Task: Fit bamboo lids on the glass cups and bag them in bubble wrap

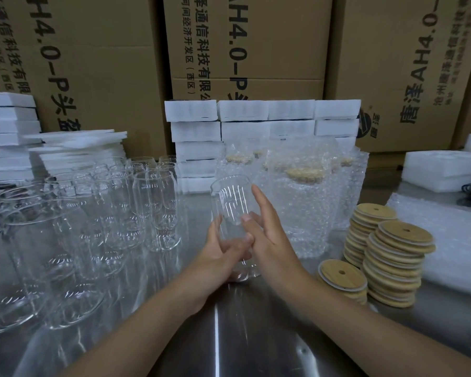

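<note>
A clear glass cup (231,202) stands upright at the table's middle, without a lid. My left hand (220,251) grips its lower part, thumb on the left wall and fingers curled round the base. My right hand (267,229) lies against the cup's right side with straight fingers, thumb touching the glass. Bamboo lids (394,257) with a centre hole are stacked in piles to the right. Behind the cup stand bubble-wrap bags (305,202) holding lidded cups.
Several bare glass cups (136,202) crowd the left of the steel table (256,336). White foam blocks (242,126) are stacked behind, cardboard boxes (256,50) form the back wall. Flat bubble wrap (452,240) lies at the far right.
</note>
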